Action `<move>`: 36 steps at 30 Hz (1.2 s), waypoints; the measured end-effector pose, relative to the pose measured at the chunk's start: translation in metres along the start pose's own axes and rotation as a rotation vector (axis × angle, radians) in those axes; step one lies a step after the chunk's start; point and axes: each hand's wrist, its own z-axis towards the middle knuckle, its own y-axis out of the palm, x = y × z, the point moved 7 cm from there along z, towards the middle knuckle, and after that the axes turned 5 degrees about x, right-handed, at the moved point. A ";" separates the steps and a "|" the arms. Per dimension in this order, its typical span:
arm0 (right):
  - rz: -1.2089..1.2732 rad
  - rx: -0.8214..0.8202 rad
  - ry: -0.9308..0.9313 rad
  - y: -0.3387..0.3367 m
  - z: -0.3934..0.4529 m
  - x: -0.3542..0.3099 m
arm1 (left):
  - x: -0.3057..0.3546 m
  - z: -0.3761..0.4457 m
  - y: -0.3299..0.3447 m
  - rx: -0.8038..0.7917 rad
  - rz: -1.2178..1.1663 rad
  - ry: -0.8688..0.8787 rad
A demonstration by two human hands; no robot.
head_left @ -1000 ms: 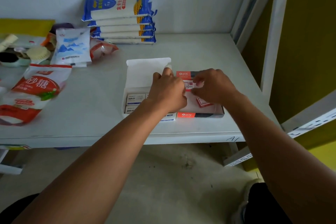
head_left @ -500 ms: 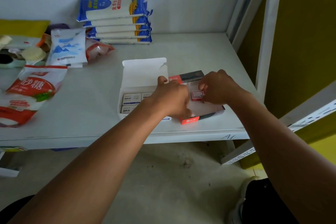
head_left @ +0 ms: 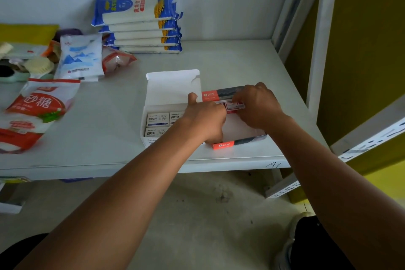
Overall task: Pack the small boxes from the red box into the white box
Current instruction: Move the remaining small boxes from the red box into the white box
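Note:
The white box (head_left: 173, 87) lies open on the shelf, lid flap standing at the back, with small white boxes (head_left: 157, 119) packed in its left part. The red box (head_left: 223, 145) sits against its right side, slightly skewed. My right hand (head_left: 259, 106) pinches a small red-and-white box (head_left: 232, 106) over the red box's far left area. My left hand (head_left: 206, 119) lies over the seam between the two boxes, fingers curled down around the red box's left wall. It hides the right part of the white box.
Several blue-and-white noodle packs (head_left: 138, 22) are stacked at the back wall. A white-blue bag (head_left: 80, 58), a red sugar bag (head_left: 35, 114) and small items lie to the left. A white shelf post (head_left: 317, 35) stands on the right. The shelf edge (head_left: 219, 163) is close behind the boxes.
My right hand has picked the small red-and-white box up from the red box's floor and brought it left toward my left hand. The red box has turned slightly askew.

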 end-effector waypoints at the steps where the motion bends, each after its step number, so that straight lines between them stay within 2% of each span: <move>1: 0.003 0.013 -0.003 0.000 0.000 -0.001 | 0.000 0.000 0.000 -0.005 -0.002 0.002; 6: 0.048 0.034 -0.001 -0.001 -0.002 0.000 | 0.000 0.000 0.002 0.001 -0.031 0.022; 8: 0.069 0.024 0.007 -0.001 -0.003 0.003 | -0.002 -0.001 0.000 0.076 -0.073 0.021; 13: 0.077 0.004 0.019 -0.002 -0.004 0.004 | -0.039 -0.015 -0.034 0.609 -0.371 -0.136; 16: 0.068 -0.002 0.017 -0.001 -0.004 -0.001 | -0.075 -0.031 -0.046 0.773 -0.476 -0.369; 21: -0.031 -0.004 0.123 0.000 -0.005 -0.003 | -0.129 -0.055 -0.039 0.706 -0.487 -0.722; 25: -0.136 -0.041 0.232 -0.001 -0.010 -0.003 | -0.158 -0.071 -0.016 0.523 -0.559 -0.909; 29: -0.111 -0.073 0.239 0.004 -0.011 -0.006 | -0.165 -0.075 0.006 0.408 -0.738 -0.954; 32: -0.083 -0.053 0.250 0.004 -0.011 -0.003 | -0.166 -0.072 0.013 0.418 -0.859 -0.952; 36: -0.142 -0.094 0.299 0.002 -0.014 -0.004 | -0.169 -0.071 0.015 0.467 -0.903 -0.959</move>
